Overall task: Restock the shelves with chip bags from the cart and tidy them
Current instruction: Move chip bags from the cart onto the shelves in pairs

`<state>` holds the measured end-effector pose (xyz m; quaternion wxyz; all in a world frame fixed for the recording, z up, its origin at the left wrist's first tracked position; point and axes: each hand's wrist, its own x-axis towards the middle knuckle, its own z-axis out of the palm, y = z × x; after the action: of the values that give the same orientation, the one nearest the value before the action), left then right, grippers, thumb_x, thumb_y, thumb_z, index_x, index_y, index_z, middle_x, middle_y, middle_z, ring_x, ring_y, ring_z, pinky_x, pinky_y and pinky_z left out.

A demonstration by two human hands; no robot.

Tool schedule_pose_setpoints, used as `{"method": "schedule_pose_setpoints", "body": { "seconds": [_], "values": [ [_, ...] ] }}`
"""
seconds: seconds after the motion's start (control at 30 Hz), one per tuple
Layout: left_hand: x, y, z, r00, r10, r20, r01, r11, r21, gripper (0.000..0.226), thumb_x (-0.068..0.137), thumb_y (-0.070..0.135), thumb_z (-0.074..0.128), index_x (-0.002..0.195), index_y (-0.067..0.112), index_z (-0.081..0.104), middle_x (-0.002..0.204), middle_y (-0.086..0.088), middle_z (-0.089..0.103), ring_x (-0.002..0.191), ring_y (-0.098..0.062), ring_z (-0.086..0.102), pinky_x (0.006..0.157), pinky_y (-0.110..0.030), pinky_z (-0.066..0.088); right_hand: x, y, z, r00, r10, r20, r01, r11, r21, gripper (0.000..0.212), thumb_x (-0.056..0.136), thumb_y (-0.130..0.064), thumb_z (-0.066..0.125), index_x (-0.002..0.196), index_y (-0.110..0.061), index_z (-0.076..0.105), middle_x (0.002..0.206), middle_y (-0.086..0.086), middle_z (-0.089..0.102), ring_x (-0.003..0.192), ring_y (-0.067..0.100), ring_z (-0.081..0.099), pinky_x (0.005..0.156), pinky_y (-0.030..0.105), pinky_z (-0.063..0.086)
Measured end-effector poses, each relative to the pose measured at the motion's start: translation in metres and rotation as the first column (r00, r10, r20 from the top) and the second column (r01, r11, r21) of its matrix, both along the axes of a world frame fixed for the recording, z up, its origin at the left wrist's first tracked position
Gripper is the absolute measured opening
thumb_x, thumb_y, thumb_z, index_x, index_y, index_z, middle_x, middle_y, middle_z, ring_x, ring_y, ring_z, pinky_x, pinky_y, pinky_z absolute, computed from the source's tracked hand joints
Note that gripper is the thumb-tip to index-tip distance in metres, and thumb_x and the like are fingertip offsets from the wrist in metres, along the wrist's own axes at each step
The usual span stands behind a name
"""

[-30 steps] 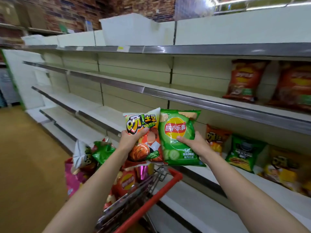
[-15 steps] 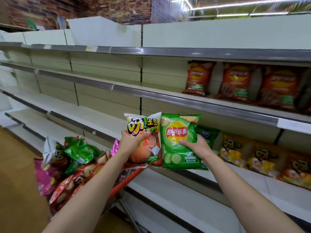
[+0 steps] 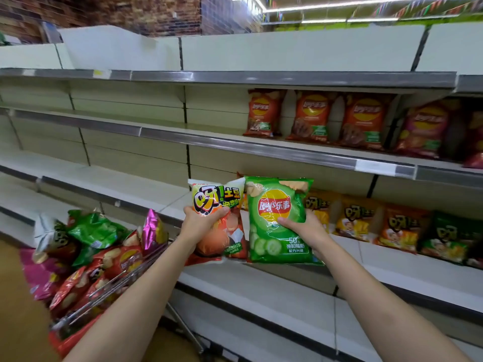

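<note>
Moved: since the earlier frames our view has swung toward 3 o'clock along the aisle; the cart [image 3: 86,291] has slid off to 8 o'clock, more stocked bags have come into sight, and both our hands have kept their bags raised together in front of us.
Left hand: our left hand [image 3: 201,222] grips the orange-and-white bag [image 3: 222,205] from its left edge, thumb curled across the front.
Right hand: our right hand [image 3: 304,227] grips the green bag [image 3: 271,244] at its right edge, thumb on the front, fingers hidden behind.
Bags: both stand upright, long axis running 12 to 6 o'clock, side by side and touching or overlapping at their inner edges.
Key relation: the row of yellow and orange bags [image 3: 358,218] on the lower shelf [image 3: 386,259] lies at 3 o'clock of the green bag, just behind and beside our right hand; the bare stretch of that shelf lies behind the left bag.
Nearer hand: we judge the right hand nearer the stocked row, so the green bag probably goes in first.
Upper shelf: red bags [image 3: 311,116] stand at 1 o'clock, well above.
Risk: the slippery film may slide in our grip.
</note>
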<state>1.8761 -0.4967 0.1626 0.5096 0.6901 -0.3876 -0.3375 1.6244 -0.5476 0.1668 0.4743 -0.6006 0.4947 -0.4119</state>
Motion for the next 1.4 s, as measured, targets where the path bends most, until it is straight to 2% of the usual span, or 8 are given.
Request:
{"method": "schedule_pose_setpoints", "body": {
  "seconds": [0.2, 0.53, 0.63, 0.8, 0.97, 1.1, 1.27, 1.4],
  "values": [
    [-0.037, 0.0, -0.004, 0.997, -0.07, 0.021, 0.069, 0.997, 0.037, 0.095, 0.069, 0.046, 0.082, 0.133, 0.008, 0.023, 0.118, -0.011, 0.053, 0.11, -0.032, 0.058, 0.098, -0.049, 0.047, -0.045, 0.013, 0.0, 0.998, -0.059, 0.022, 0.06, 0.998, -0.021, 0.03, 0.08, -0.018, 0.077, 0.089, -0.029, 0.051, 0.09, -0.007, 0.062, 0.087, 0.017, 0.062, 0.084, 0.036, 0.051],
    [-0.107, -0.02, -0.006, 0.976, -0.217, -0.023, 0.218, 0.975, 0.036, 0.093, 0.073, 0.04, 0.08, 0.136, 0.007, 0.021, 0.123, -0.014, 0.052, 0.11, -0.033, 0.058, 0.099, -0.049, 0.047, -0.111, 0.038, 0.002, 0.979, -0.202, 0.006, 0.202, 0.979, 0.021, 0.066, 0.067, -0.037, 0.085, 0.12, -0.016, 0.051, 0.116, 0.004, 0.064, 0.105, 0.023, 0.063, 0.096, 0.046, 0.051],
    [-0.135, -0.025, -0.008, 0.965, -0.262, -0.034, 0.263, 0.965, 0.025, 0.103, 0.07, 0.043, 0.082, 0.142, 0.009, 0.017, 0.13, -0.014, 0.051, 0.114, -0.034, 0.057, 0.101, -0.051, 0.045, -0.14, 0.045, 0.001, 0.971, -0.24, 0.009, 0.24, 0.971, 0.025, 0.049, 0.075, -0.028, 0.081, 0.114, -0.019, 0.053, 0.113, 0.005, 0.066, 0.102, 0.023, 0.065, 0.094, 0.046, 0.051],
    [-0.184, -0.031, -0.014, 0.94, -0.337, -0.061, 0.339, 0.94, 0.024, 0.105, 0.069, 0.044, 0.082, 0.143, 0.009, 0.016, 0.132, -0.013, 0.05, 0.116, -0.033, 0.055, 0.101, -0.048, 0.045, -0.186, 0.061, 0.0, 0.944, -0.329, 0.006, 0.329, 0.944, 0.034, 0.055, 0.075, -0.026, 0.081, 0.12, -0.018, 0.05, 0.114, 0.004, 0.065, 0.104, 0.024, 0.064, 0.096, 0.047, 0.051],
    [-0.225, -0.039, -0.015, 0.902, -0.427, -0.059, 0.427, 0.904, -0.003, 0.139, 0.033, 0.069, 0.082, 0.143, 0.01, 0.02, 0.133, -0.011, 0.052, 0.116, -0.031, 0.056, 0.1, -0.05, 0.046, -0.224, 0.076, -0.002, 0.917, -0.399, 0.019, 0.398, 0.916, 0.041, 0.061, 0.073, -0.025, 0.082, 0.123, -0.017, 0.049, 0.115, 0.005, 0.065, 0.104, 0.023, 0.064, 0.095, 0.045, 0.051],
    [-0.257, -0.04, -0.019, 0.885, -0.461, -0.065, 0.463, 0.886, 0.02, 0.115, 0.063, 0.048, 0.085, 0.144, 0.004, 0.017, 0.125, -0.008, 0.05, 0.119, -0.032, 0.053, 0.102, -0.047, 0.045, -0.251, 0.087, -0.006, 0.895, -0.445, 0.035, 0.443, 0.895, 0.049, 0.056, 0.072, -0.024, 0.083, 0.119, -0.019, 0.053, 0.114, 0.005, 0.067, 0.103, 0.025, 0.066, 0.095, 0.048, 0.051],
    [-0.298, -0.049, -0.02, 0.829, -0.556, -0.054, 0.558, 0.83, 0.011, 0.132, 0.049, 0.061, 0.085, 0.148, 0.008, 0.015, 0.14, -0.013, 0.047, 0.123, -0.033, 0.051, 0.105, -0.047, 0.043, -0.287, 0.102, -0.01, 0.844, -0.536, 0.003, 0.535, 0.843, 0.048, 0.055, 0.073, -0.026, 0.082, 0.117, -0.016, 0.051, 0.113, 0.005, 0.066, 0.103, 0.023, 0.064, 0.096, 0.048, 0.05],
    [-0.339, -0.057, -0.024, 0.786, -0.617, -0.038, 0.619, 0.785, 0.033, 0.112, 0.066, 0.047, 0.083, 0.146, 0.005, 0.017, 0.131, -0.012, 0.051, 0.123, -0.033, 0.052, 0.105, -0.047, 0.042, -0.318, 0.116, -0.01, 0.792, -0.61, -0.026, 0.611, 0.791, 0.045, 0.054, 0.075, -0.029, 0.08, 0.116, -0.017, 0.047, 0.111, 0.004, 0.063, 0.103, 0.023, 0.062, 0.093, 0.044, 0.051]
  ]
}}
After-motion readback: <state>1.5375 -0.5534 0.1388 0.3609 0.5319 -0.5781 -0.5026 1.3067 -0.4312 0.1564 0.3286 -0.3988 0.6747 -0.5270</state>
